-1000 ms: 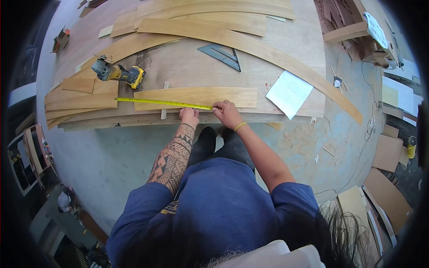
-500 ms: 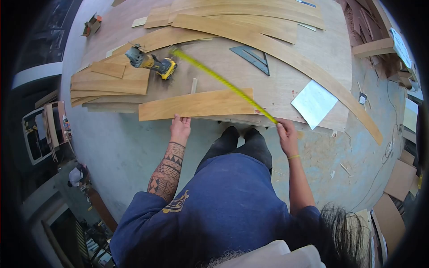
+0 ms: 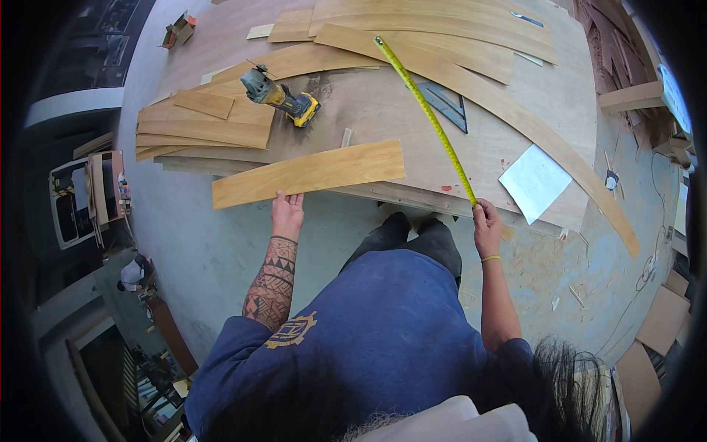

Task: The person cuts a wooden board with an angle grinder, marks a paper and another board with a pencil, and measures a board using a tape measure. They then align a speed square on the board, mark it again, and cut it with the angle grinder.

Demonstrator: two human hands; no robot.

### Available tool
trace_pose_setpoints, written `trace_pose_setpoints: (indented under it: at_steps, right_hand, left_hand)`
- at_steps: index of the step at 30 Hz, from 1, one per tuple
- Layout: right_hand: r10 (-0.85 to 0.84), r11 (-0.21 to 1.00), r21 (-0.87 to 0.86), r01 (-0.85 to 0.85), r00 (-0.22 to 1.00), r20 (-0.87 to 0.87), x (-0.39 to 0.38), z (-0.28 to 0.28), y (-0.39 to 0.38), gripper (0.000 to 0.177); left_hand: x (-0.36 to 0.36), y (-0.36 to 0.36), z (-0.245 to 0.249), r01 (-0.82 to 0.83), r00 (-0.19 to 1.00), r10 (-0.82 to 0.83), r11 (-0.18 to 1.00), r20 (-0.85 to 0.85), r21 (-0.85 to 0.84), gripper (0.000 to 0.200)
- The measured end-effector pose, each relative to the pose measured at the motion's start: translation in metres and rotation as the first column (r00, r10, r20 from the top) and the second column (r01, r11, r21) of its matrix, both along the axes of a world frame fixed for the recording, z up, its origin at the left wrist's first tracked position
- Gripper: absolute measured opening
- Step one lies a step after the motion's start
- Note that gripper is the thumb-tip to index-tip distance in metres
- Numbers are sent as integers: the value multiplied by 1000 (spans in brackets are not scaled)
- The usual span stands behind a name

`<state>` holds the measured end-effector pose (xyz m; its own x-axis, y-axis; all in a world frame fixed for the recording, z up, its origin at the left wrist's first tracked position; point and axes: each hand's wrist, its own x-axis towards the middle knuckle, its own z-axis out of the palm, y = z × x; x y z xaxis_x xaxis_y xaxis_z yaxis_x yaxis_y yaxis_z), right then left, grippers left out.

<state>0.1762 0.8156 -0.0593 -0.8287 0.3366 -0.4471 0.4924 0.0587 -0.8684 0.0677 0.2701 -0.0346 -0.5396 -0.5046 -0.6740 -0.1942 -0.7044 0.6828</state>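
Note:
My left hand [image 3: 287, 215] grips the lower edge of a flat wooden board [image 3: 317, 171], its fingers under the wood and partly hidden. The board slants up to the right across the table's front edge. In my right hand [image 3: 487, 227] is the near end of a yellow tape measure [image 3: 436, 124], fingers closed round it. The blade extends away over the table, and its metal-tipped far end lies above the long curved strip. Board and tape are apart.
A yellow-and-black cordless angle grinder [image 3: 283, 99] stands on the worktable [image 3: 353, 96] beside stacked wooden strips [image 3: 206, 131]. A dark triangular square [image 3: 445, 107], white paper [image 3: 535, 183] and a long curved strip [image 3: 515, 118] lie to the right. An open small box [image 3: 179, 31] sits far left.
My left hand has shifted the board left and tilted its right end upward. The tape's far end has swung right, away from the grinder, making the blade steeper. The view has shifted slightly.

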Motion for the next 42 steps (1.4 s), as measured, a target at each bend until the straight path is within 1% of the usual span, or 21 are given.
trace_pose_setpoints:
  at_steps: [3, 4, 6, 7, 11, 16, 22, 24, 25, 27, 28, 30, 31, 32, 34, 35, 36, 38, 39, 41, 42]
  right_hand:
    - [37, 998, 43, -38, 999, 18, -1, 2, -3, 28]
    - [64, 997, 41, -64, 998, 7, -1, 5, -1, 28]
    - [227, 935, 304, -181, 966, -121, -4, 1, -4, 28]
    - [291, 914, 315, -256, 954, -69, -10, 8, -9, 29]
    - [521, 774, 389, -500, 851, 58, -37, 22, -28, 27]
    - [705, 630, 421, -653, 708, 42, -92, 37, -78, 19]
    - [766, 554, 470, -688, 642, 36, -158, 9, -153, 24]
    - [773, 548, 461, -698, 633, 39, -180, 0, -184, 26]
    - [772, 543, 461, -702, 633, 53, -190, -4, -201, 29]
    - [779, 534, 454, -713, 624, 64, -207, -20, -232, 31]
    - [762, 562, 441, -700, 646, 54, -215, -32, -249, 33]
    - [743, 593, 421, -687, 668, 43, -227, -47, -279, 34]
    - [736, 591, 421, -688, 674, 68, -233, -51, -292, 35]
    - [727, 590, 424, -687, 680, 91, -240, -55, -303, 36]
    - [715, 594, 433, -678, 692, 101, -248, -62, -316, 35]
    - [714, 571, 461, -679, 688, 128, -251, -62, -320, 35]
    - [711, 547, 488, -680, 685, 158, -252, -63, -322, 35]
    - [703, 544, 499, -674, 691, 167, -253, -61, -322, 38]
    - [696, 543, 509, -668, 697, 172, -253, -60, -320, 41]
    - [705, 533, 513, -672, 689, 170, -250, -59, -314, 40]
    - [719, 523, 518, -677, 677, 158, -248, -60, -308, 39]
  left_hand:
    - [-1, -3, -20, 53, 999, -52, 998, 13, -35, 35]
    - [-2, -4, -37, 101, 995, -101, 994, -8, 36, 35]
    - [-4, -10, -65, 153, 988, -151, 984, -31, 87, 34]
    - [-10, 3, -71, 163, 987, -162, 983, -20, 80, 32]
    - [-39, 38, -90, 32, 992, -30, 999, 124, -19, 23]
    - [-64, 44, -94, 22, 998, -21, 999, 66, -26, 17]
    - [-105, 18, -100, -1, 993, -10, 996, 119, 91, 15]
    - [-104, 5, -122, 150, 968, -168, 983, 188, 106, 19]
    - [-101, -1, -130, 137, 970, -155, 985, 188, 102, 19]
    - [-82, -5, -133, 150, 963, -129, 986, 238, -74, 20]
    - [-72, -9, -133, 142, 963, -119, 986, 241, -82, 20]
    - [-49, -8, -120, 218, 969, -140, 872, 204, -438, 18]
    - [-39, -5, -109, 320, 943, -159, 677, 292, -662, 21]
    - [-36, -2, -89, 322, 942, -161, 674, 293, -665, 21]
    - [-34, 2, -55, 407, 887, -349, 287, 301, -867, 26]
    - [-34, 4, -47, 510, 811, -480, 301, 334, -806, 32]
    - [-38, 6, -46, 514, 808, -485, 302, 335, -803, 32]
    - [-48, 10, -47, 606, 624, -566, -84, 538, -791, 44]
    - [-51, 9, -50, 609, 617, -576, -82, 536, -789, 44]
    - [-60, 13, -59, 609, 436, -596, -356, 674, -709, 55]
    - [-63, 15, -59, 608, 412, -622, -357, 666, -709, 55]
